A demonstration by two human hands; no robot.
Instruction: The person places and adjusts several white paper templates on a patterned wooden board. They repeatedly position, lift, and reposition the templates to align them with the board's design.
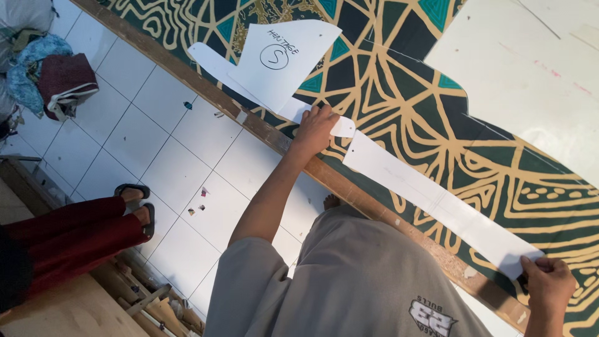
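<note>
The right hand pinches the near end of a long white paper pattern strip, fingers closed on its edge. The strip runs away from that hand across the green and tan patterned fabric to the left hand, which presses flat, fingers spread, on a smaller rounded pattern piece at the wooden table edge. Just beyond the left hand lies a wide, pointed pattern piece bearing a marker circle. If the right hand pulls unevenly, the strip could skew or buckle off its line; light pressure might let the small piece slide off the edge.
</note>
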